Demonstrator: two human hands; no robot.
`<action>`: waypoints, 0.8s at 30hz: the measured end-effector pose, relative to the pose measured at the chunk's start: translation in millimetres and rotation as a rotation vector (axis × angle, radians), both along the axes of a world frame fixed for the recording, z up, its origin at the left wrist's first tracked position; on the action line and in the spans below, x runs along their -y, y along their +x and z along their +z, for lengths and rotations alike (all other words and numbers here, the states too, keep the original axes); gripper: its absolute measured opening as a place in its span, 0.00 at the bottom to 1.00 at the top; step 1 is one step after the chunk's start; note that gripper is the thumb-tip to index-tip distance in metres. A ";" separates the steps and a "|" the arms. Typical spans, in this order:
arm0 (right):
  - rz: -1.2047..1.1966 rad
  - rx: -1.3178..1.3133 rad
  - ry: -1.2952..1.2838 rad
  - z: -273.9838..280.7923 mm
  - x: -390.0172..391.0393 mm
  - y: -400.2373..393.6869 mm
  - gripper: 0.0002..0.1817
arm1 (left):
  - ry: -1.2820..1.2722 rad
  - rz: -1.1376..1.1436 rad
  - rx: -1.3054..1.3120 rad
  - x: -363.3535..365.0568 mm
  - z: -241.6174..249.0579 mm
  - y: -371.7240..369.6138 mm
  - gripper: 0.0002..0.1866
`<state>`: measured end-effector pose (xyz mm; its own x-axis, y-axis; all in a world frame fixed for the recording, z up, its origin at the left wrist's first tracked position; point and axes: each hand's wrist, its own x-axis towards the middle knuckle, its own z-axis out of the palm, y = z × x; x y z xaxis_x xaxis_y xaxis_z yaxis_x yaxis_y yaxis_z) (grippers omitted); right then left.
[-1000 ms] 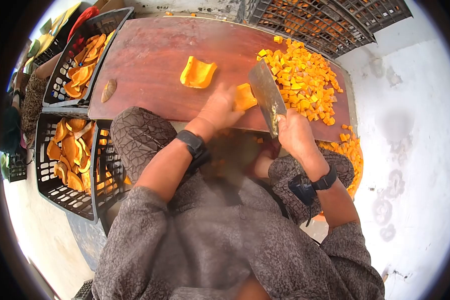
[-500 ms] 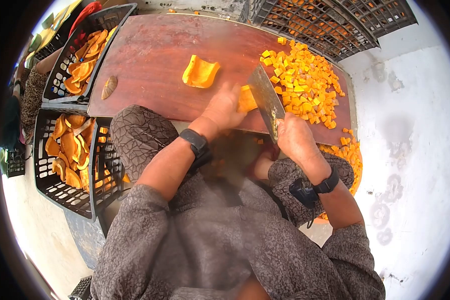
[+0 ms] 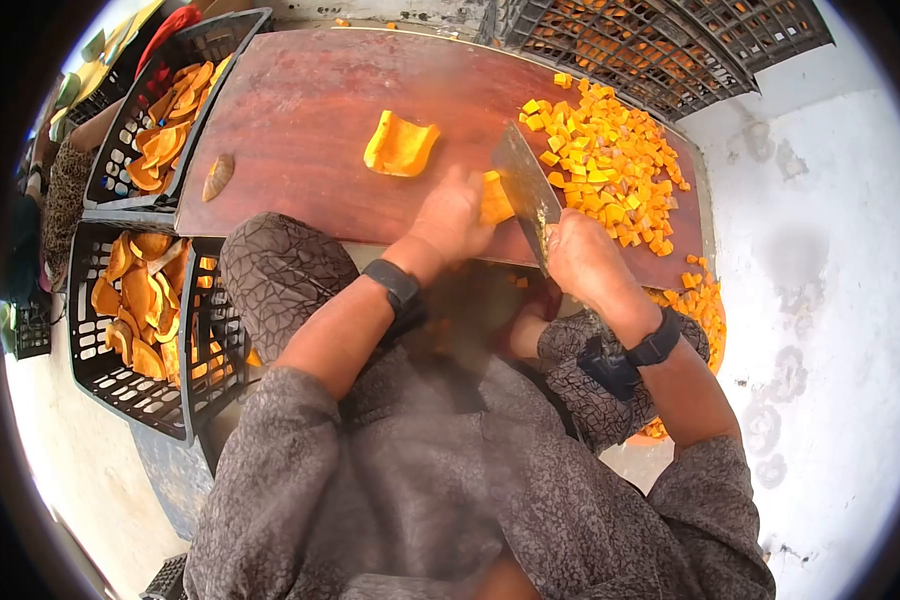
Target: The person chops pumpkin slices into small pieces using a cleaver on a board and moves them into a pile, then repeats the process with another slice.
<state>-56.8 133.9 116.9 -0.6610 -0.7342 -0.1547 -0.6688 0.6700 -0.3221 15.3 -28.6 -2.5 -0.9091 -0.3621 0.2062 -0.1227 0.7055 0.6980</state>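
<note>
Your left hand (image 3: 453, 222) is curled on 1 orange piece (image 3: 495, 198) at the board's (image 3: 300, 120) near edge; your right hand (image 3: 588, 262) is closed round the cleaver (image 3: 528, 190), its blade against the piece. Cubes (image 3: 610, 165) cover the board's right end.

The table (image 3: 310, 110) is a reddish brown with darker blotches. Bright yellow-orange colours the cubes (image 3: 610, 170) and the curved piece (image 3: 401, 145). The crates (image 3: 130, 330) are black, the pieces in the lower-left one (image 3: 145, 300) orange with paler edges. A mottled grey-brown pattern covers the top (image 3: 410, 470); dark crackle lines cross the greyish trousers (image 3: 285, 270). The wristbands (image 3: 398, 286) are black, the blade (image 3: 530, 190) dull grey, the wall (image 3: 820, 300) white with grey stains.
</note>
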 end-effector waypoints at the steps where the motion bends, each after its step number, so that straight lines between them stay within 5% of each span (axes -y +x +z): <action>1: -0.001 0.001 0.000 1.1 1.1 -0.4 0.13 | 0.000 -0.001 0.001 0.1 -0.8 -0.6 0.26; 8: -0.076 -0.056 -0.004 -37.9 22.0 -17.0 0.13 | -0.007 0.000 -0.005 5.2 -0.5 -6.9 0.26; 19: -0.122 0.115 0.134 -13.5 19.5 -11.6 0.15 | -0.001 -0.011 0.020 5.2 -0.9 -5.9 0.27; 24: -0.088 -0.072 -0.054 -48.1 30.2 -20.3 0.15 | -0.015 -0.019 -0.024 3.7 -2.7 -6.3 0.27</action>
<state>-77.1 103.7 68.8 -0.7314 -0.6788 -0.0662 -0.6307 0.7101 -0.3129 9.0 -32.4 -5.2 -0.9104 -0.3415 0.2334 -0.0923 0.7177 0.6902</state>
